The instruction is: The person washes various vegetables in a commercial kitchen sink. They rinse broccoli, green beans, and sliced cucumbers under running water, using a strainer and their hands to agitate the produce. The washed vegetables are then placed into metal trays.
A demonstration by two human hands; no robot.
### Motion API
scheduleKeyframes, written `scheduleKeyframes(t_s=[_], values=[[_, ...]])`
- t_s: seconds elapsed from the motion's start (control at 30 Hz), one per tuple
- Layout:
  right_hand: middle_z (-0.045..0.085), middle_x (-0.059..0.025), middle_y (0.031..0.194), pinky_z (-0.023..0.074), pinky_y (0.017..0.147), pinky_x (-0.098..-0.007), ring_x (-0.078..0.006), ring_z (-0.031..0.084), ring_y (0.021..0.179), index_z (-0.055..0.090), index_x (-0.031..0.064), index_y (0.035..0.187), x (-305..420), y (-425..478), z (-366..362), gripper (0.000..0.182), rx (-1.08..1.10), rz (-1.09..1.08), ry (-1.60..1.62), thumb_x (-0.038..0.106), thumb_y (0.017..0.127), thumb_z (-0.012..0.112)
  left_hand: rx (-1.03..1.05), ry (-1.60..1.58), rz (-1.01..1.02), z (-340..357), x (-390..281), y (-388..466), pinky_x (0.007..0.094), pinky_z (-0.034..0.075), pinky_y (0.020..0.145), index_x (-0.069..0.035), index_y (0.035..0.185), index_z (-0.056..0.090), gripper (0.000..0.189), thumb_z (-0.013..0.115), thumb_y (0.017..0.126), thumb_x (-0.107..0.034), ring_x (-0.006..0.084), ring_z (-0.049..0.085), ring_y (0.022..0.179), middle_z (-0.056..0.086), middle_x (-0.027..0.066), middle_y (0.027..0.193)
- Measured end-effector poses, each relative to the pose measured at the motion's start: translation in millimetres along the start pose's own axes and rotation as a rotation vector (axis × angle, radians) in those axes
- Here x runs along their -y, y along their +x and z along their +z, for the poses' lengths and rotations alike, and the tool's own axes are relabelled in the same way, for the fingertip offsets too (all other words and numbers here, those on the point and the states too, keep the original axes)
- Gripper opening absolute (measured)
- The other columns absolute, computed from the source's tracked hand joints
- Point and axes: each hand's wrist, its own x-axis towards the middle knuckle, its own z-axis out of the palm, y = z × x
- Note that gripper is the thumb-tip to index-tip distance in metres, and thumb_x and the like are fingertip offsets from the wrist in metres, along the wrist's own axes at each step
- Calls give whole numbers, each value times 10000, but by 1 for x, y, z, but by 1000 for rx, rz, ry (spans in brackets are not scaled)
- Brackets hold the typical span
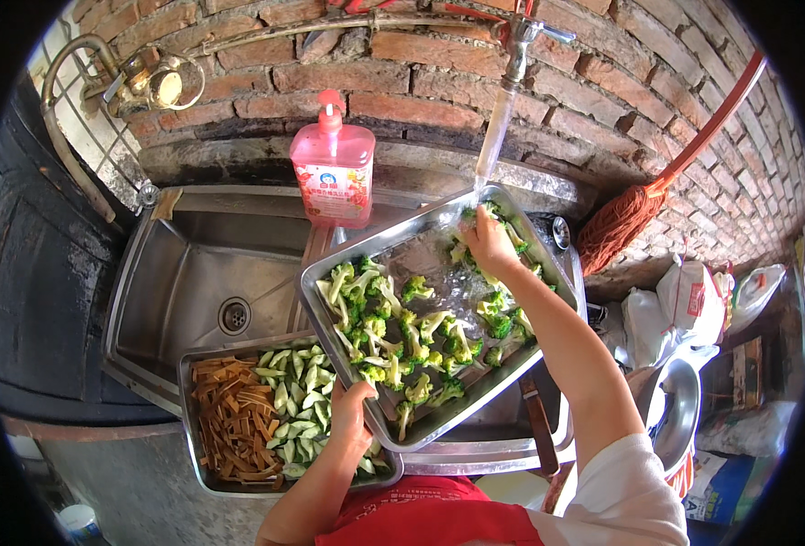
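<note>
A rectangular metal tray [467, 418] of broccoli florets [416, 334] and water lies tilted over the right part of the sink. My left hand [351, 416] grips its lower left rim, thumb on top. At the tray's upper end my right hand [490, 246] is among florets, right by the water stream; its fingertips are partly hidden, so whether it holds any I cannot tell. Water runs from a tap [522, 37] through a pale hose [494, 133] into the tray. Below left, a second metal tray [187, 423] holds brown strips [232, 416] and sliced green vegetable pieces [303, 389].
A steel sink basin [170, 286] with a drain [235, 316] lies left. A pink pump bottle [334, 177] stands behind, by the brick wall [436, 61]. A knife with a wooden handle [540, 430] rests at the sink's front edge. A red mop [621, 222] and white bags [689, 300] are at right.
</note>
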Motion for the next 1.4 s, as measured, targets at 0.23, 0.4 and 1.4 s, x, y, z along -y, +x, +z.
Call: scheduleKeyframes(t_s=[0.23, 0.4, 1.4], values=[[481, -144, 1138, 334, 943, -368, -303, 430, 1088, 460, 83, 1148, -9, -9, -47, 427, 29, -417, 83, 236, 766, 578, 100, -35, 0, -26, -20, 7, 362, 525, 626, 24, 994, 442, 362, 437, 633, -2, 231, 594, 723, 558, 149, 860], [426, -157, 1202, 341, 942, -375, -307, 414, 1116, 393, 54, 1190, -74, -40, -60, 499, -28, -154, -46, 256, 774, 582, -22, 50, -157, -10, -17, 18, 359, 519, 669, 39, 979, 477, 366, 453, 618, -19, 258, 598, 761, 569, 147, 845], [419, -120, 1183, 316, 926, -404, -315, 409, 1052, 522, 133, 1040, -62, -45, 0, 366, -97, -236, -50, 376, 770, 562, 46, 152, -115, -6, -10, 19, 354, 497, 601, -22, 848, 480, 221, 440, 634, -61, 234, 571, 636, 541, 100, 736]])
